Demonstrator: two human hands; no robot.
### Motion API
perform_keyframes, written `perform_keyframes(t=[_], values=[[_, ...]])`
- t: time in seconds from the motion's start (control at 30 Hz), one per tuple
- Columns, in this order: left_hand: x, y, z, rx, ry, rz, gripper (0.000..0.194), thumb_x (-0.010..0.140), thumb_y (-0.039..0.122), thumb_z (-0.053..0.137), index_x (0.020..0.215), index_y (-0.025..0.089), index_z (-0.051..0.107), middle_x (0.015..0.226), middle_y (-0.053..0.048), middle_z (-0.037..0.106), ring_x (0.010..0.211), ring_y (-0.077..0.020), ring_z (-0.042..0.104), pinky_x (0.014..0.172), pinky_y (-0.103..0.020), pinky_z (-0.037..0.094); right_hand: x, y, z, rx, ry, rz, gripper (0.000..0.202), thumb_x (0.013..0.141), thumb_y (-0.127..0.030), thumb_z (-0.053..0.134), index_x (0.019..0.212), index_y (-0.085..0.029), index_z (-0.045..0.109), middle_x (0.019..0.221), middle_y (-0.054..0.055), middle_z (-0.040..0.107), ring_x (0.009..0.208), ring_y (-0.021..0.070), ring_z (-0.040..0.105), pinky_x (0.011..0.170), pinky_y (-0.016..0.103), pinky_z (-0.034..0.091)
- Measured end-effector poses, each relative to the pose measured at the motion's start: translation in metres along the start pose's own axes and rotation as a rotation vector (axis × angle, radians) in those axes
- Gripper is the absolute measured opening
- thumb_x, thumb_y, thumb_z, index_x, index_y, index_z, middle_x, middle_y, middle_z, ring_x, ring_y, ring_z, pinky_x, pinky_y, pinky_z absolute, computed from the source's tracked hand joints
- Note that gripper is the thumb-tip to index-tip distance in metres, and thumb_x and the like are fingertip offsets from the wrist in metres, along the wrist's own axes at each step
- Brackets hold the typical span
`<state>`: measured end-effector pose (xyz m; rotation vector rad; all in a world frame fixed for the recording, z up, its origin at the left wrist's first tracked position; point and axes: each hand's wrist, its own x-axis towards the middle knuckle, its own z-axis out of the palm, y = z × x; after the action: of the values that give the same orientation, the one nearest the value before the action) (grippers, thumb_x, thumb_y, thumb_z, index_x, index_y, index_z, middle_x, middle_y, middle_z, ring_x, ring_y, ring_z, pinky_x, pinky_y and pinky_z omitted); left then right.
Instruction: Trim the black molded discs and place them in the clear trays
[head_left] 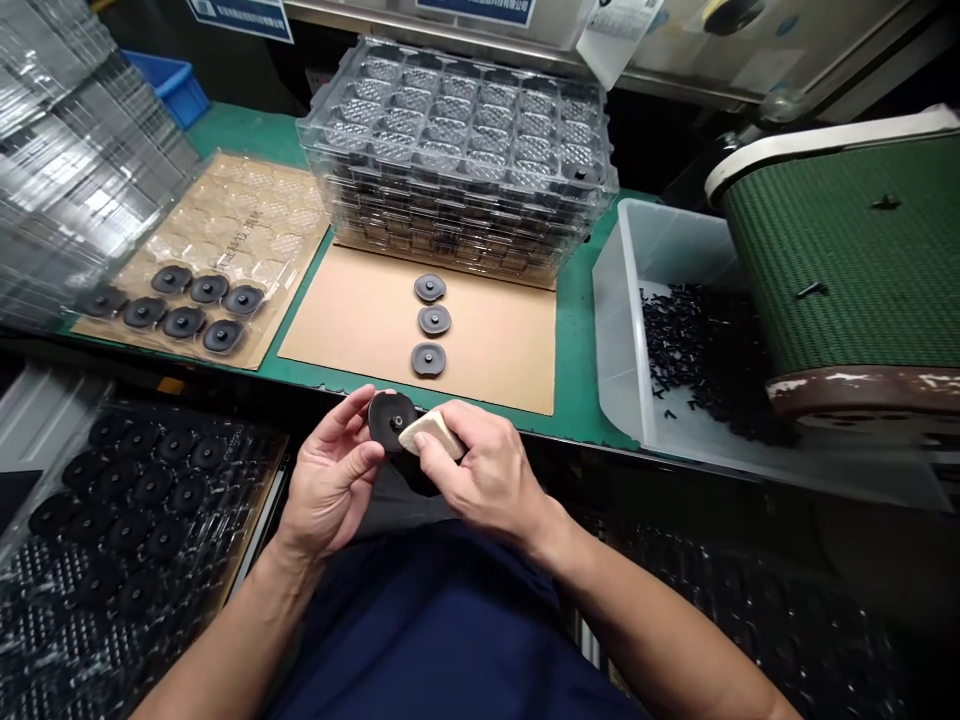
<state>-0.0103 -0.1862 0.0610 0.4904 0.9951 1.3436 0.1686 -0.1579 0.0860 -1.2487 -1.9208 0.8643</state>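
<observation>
My left hand (330, 475) grips a round black disc-shaped part (386, 420) by its edge, thumb in front and fingers behind. The disc is tilted toward me, with a small raised hub near its middle. Between the thumb and fingers of my right hand (484, 465) is a cream-coloured pad (435, 436), its tip against or very close to the disc's face near the hub. Beyond my hands, three similar black parts stand in a column on a cardboard sheet (345, 310); the nearest black part (428, 359) lies just past the disc.
Stacked clear trays (450, 150) rise behind the cardboard. A clear tray (259, 205) at left holds several black parts. On the right, a white bin (619, 320) with small black pieces sits below a green conveyor belt (847, 250). Another loaded tray (225, 510) lies lower left.
</observation>
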Motion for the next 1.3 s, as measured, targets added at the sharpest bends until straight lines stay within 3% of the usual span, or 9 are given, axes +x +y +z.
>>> perform_keyframes(t=[0.13, 0.27, 0.57, 0.63, 0.73, 0.8, 0.93, 1.1, 1.3], values=[[-0.001, 0.002, -0.01, 0.014, -0.064, -0.108, 0.05, 0.077, 0.026, 0.095, 0.125, 0.029, 0.08, 0.123, -0.007, 0.078, 0.11, -0.0205, 0.075, 0.095, -0.024, 0.063, 0.002, 0.011, -0.002, -0.265, 0.069, -0.14, 0.024, 0.103, -0.025, 0.054, 0.081, -0.02, 0.055, 0.078, 0.002, 0.056, 0.073, 0.0178, 0.045, 0.073, 0.036, 0.034], [-0.001, 0.001, -0.019, -0.009, -0.125, -0.206, 0.047, 0.082, 0.028, 0.091, 0.127, 0.026, 0.079, 0.127, -0.008, 0.077, 0.111, -0.0193, 0.074, 0.097, -0.024, 0.062, 0.001, 0.011, -0.005, -0.371, -0.002, -0.233, 0.023, 0.107, -0.026, 0.052, 0.088, -0.018, 0.062, 0.085, 0.005, 0.061, 0.079, 0.0201, 0.048, 0.075, 0.038, 0.034], [-0.004, -0.008, -0.028, -0.035, -0.27, -0.356, 0.05, 0.085, 0.036, 0.088, 0.132, 0.023, 0.077, 0.139, -0.014, 0.071, 0.121, -0.0245, 0.071, 0.101, -0.026, 0.06, 0.003, 0.015, -0.01, -0.08, -0.114, -0.384, 0.02, 0.109, -0.025, 0.05, 0.11, -0.016, 0.069, 0.104, 0.009, 0.071, 0.092, 0.022, 0.059, 0.082, 0.038, 0.045], [-0.005, -0.01, -0.023, -0.067, -0.242, -0.315, 0.05, 0.086, 0.033, 0.088, 0.133, 0.026, 0.076, 0.14, -0.011, 0.071, 0.121, -0.0224, 0.071, 0.101, -0.025, 0.059, 0.0, 0.02, -0.011, 0.123, -0.013, -0.295, 0.02, 0.108, -0.023, 0.053, 0.121, -0.019, 0.067, 0.111, 0.008, 0.072, 0.096, 0.0203, 0.064, 0.085, 0.035, 0.049], [-0.005, -0.008, -0.015, -0.121, -0.163, -0.232, 0.053, 0.084, 0.032, 0.088, 0.135, 0.028, 0.074, 0.137, -0.009, 0.073, 0.125, -0.0229, 0.069, 0.108, -0.029, 0.057, -0.01, 0.031, -0.009, 0.294, 0.137, 0.049, 0.022, 0.107, -0.028, 0.053, 0.123, -0.021, 0.067, 0.1, 0.004, 0.071, 0.084, 0.0168, 0.065, 0.076, 0.03, 0.05], [-0.005, -0.005, -0.011, -0.132, -0.148, -0.199, 0.053, 0.084, 0.032, 0.088, 0.135, 0.028, 0.074, 0.134, -0.009, 0.074, 0.127, -0.0252, 0.068, 0.111, -0.033, 0.055, -0.019, 0.037, -0.004, 0.359, 0.027, 0.188, 0.025, 0.108, -0.038, 0.053, 0.111, -0.02, 0.07, 0.09, 0.002, 0.068, 0.077, 0.0156, 0.061, 0.071, 0.028, 0.048], [-0.002, -0.004, -0.003, 0.032, -0.131, -0.213, 0.048, 0.084, 0.031, 0.088, 0.131, 0.026, 0.077, 0.128, -0.011, 0.076, 0.119, -0.0243, 0.071, 0.102, -0.029, 0.058, -0.035, 0.039, 0.011, 0.532, -0.186, 0.277, 0.041, 0.106, -0.053, 0.056, 0.087, -0.017, 0.063, 0.074, -0.001, 0.055, 0.066, 0.0122, 0.048, 0.062, 0.025, 0.04], [0.01, -0.014, 0.008, 0.259, -0.018, -0.121, 0.036, 0.08, 0.04, 0.091, 0.106, 0.016, 0.084, 0.097, -0.012, 0.081, 0.091, -0.0208, 0.074, 0.086, -0.026, 0.059, -0.043, 0.032, 0.026, 0.517, -0.088, 0.233, 0.037, 0.104, -0.048, 0.058, 0.084, -0.017, 0.062, 0.074, -0.001, 0.053, 0.065, 0.0117, 0.045, 0.06, 0.026, 0.036], [0.005, -0.025, 0.017, 0.003, -0.041, -0.271, 0.062, 0.078, 0.029, 0.091, 0.136, 0.019, 0.072, 0.116, -0.011, 0.077, 0.101, -0.0206, 0.072, 0.089, -0.028, 0.058, -0.042, 0.034, 0.033, 0.565, 0.101, 0.426, 0.047, 0.1, -0.061, 0.06, 0.08, -0.018, 0.057, 0.069, -0.002, 0.047, 0.062, 0.0116, 0.038, 0.055, 0.025, 0.032]])
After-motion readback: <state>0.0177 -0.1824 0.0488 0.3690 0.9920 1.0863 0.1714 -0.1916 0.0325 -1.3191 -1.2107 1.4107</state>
